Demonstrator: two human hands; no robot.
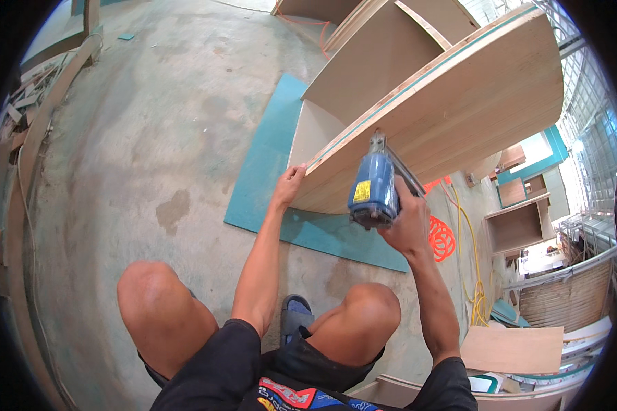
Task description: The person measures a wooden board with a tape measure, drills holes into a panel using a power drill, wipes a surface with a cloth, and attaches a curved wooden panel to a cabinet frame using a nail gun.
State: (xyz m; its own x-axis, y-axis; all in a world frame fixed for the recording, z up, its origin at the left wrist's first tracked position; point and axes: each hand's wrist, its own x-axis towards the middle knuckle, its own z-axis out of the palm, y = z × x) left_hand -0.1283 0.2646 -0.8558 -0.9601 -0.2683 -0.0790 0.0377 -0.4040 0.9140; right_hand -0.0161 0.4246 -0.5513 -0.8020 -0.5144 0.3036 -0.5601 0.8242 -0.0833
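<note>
A blue pneumatic nail gun (374, 186) is gripped in my right hand (409, 218), its nose against the face of a wooden panel near the top edge. That panel is the near side of a large plywood cabinet (445, 103) with open compartments. My left hand (292, 183) is closed on the cabinet's near left corner, the thumb and fingers at the panel's edge. Under the cabinet lies a flat teal board (260, 185). Part of the trigger side of the nail gun is hidden by my right hand.
An orange coiled air hose (441, 240) and a yellow hose (478, 301) lie on the floor to the right. Smaller wooden cabinets (521, 226) and a loose plywood sheet (511, 349) stand beyond them. A long timber beam (38, 178) runs along the left, with wood scraps behind it.
</note>
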